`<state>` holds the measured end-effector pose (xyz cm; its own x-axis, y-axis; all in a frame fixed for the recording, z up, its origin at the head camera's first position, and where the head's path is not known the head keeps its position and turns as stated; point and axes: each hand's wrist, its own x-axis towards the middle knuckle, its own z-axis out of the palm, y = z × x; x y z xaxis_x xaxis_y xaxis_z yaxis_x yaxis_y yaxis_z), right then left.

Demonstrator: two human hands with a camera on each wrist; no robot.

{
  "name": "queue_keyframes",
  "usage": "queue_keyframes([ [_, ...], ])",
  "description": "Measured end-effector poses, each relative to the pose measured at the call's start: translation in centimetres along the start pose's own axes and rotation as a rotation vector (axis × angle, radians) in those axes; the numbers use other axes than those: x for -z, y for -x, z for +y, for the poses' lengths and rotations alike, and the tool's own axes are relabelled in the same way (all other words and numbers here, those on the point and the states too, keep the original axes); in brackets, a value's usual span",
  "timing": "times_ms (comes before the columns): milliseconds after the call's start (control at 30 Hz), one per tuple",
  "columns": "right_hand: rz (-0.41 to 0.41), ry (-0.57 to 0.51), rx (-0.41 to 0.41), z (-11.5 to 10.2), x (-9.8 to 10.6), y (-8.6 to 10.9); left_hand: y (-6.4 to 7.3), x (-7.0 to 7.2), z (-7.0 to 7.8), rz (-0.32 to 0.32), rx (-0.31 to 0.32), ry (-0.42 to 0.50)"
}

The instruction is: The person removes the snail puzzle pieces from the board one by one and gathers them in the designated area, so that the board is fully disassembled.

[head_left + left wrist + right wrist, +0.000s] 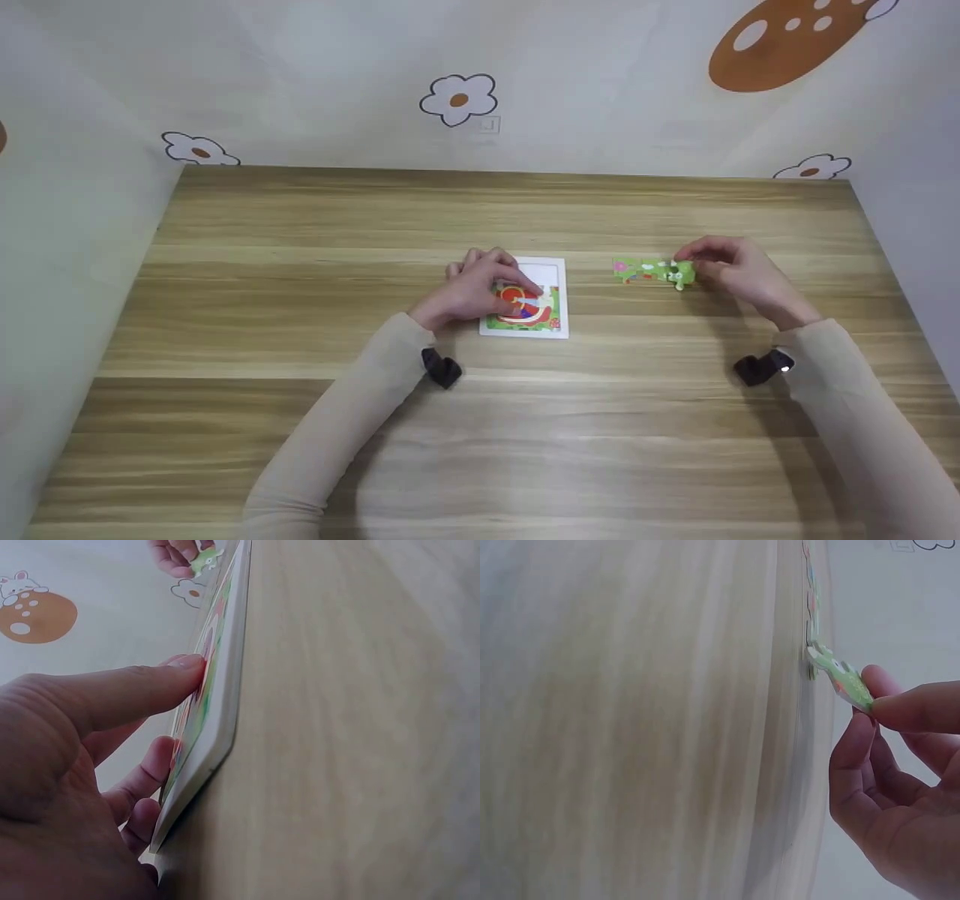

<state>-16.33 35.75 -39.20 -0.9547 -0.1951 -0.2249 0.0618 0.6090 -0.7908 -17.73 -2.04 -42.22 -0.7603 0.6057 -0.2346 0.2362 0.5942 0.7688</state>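
Note:
A square jigsaw puzzle board (566, 300) with a white frame lies on the table, partly filled with a red, green and white picture. Bare white shows along its upper part. My left hand (480, 289) rests over the board's left side, its thumb (161, 686) and fingertips touching the picture; it covers part of it. To the right, my right hand (739, 274) pinches a green puzzle piece (847, 682) between thumb and fingers, tilted up from the table. Just left of that piece, a short row of green puzzle pieces (630, 268) lies flat.
The wood-grain table (525, 450) runs back to a pale wall (322, 90) printed with flowers and brown spotted shapes. Side walls stand at left and right. Each sleeved wrist wears a small black camera, the left one (442, 369) close above the table.

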Motion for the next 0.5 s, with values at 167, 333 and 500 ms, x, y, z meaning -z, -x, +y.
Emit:
queue_keyframes([
  [167, 0.0, -0.013, -0.012, 0.58, 0.3, -0.1, -0.01, -0.02, -0.02, -0.001, 0.003, -0.001],
  [333, -0.013, 0.021, -0.046, 0.85, 0.59, -0.25, -0.02, -0.02, -0.04, -0.004, 0.005, -0.001],
  [500, -0.022, 0.046, -0.054, 0.86, 0.68, -0.38, -0.02, -0.02, -0.02, -0.004, 0.005, -0.002],
])
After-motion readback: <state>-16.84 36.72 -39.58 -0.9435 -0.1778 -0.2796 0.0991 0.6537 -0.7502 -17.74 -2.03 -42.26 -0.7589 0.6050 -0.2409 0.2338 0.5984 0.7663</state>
